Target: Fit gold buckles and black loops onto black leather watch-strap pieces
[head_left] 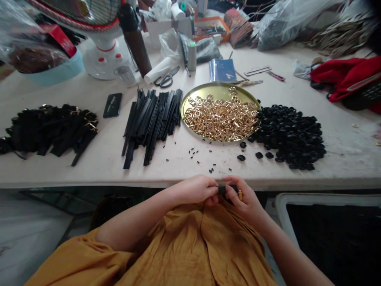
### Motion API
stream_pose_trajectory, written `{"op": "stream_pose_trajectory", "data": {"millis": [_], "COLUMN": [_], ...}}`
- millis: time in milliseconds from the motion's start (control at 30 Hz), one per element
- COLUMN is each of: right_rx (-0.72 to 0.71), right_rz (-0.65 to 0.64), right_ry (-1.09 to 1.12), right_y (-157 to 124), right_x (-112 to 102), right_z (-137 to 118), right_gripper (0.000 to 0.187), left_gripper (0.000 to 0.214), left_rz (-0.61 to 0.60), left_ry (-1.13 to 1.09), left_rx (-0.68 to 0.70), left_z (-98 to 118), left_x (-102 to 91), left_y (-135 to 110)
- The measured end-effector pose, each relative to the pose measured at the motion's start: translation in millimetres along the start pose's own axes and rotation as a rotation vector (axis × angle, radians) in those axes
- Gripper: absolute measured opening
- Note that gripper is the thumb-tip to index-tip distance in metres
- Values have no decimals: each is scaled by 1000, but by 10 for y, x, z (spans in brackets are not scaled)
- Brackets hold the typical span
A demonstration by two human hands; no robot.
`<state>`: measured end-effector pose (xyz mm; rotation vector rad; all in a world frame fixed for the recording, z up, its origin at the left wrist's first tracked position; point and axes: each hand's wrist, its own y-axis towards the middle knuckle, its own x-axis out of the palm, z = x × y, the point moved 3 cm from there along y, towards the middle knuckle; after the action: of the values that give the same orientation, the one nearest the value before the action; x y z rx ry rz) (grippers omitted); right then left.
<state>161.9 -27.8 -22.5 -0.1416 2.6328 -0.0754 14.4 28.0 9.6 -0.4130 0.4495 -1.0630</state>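
My left hand (196, 190) and my right hand (242, 196) meet just below the table's front edge, over my lap in a mustard garment. Both pinch a small black strap piece (223, 189) between their fingertips. A gold ring shows on my right hand. On the table ahead lie a round gold tray (196, 95) heaped with gold buckles (222, 119), a pile of black loops (290, 135) to its right, and a bundle of black straps (150, 119) to its left.
A heap of finished black straps with buckles (50, 129) lies far left. A black phone (112, 105), scissors (166, 78), a blue booklet (222, 70), a fan base (104, 55), plastic bags and red cloth (342, 75) crowd the back. A white-rimmed bin (281, 198) stands lower right.
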Motion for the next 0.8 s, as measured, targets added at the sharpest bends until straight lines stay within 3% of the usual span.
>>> {"op": "stream_pose_trajectory", "data": {"millis": [267, 433, 800], "right_rx": [29, 148, 117], "right_rz": [-71, 7, -28], "right_ry": [110, 288, 326], "right_y": [62, 65, 83], "right_x": [-50, 13, 21], "right_z": [2, 7, 4], "right_gripper": [23, 25, 28], "left_gripper": [32, 32, 27], "left_rz": [0, 3, 61], "left_ry": [-103, -29, -34], "left_rx": [0, 11, -12], "left_z": [-57, -13, 1], "left_x": [-24, -76, 3], "left_y": [73, 69, 74]}}
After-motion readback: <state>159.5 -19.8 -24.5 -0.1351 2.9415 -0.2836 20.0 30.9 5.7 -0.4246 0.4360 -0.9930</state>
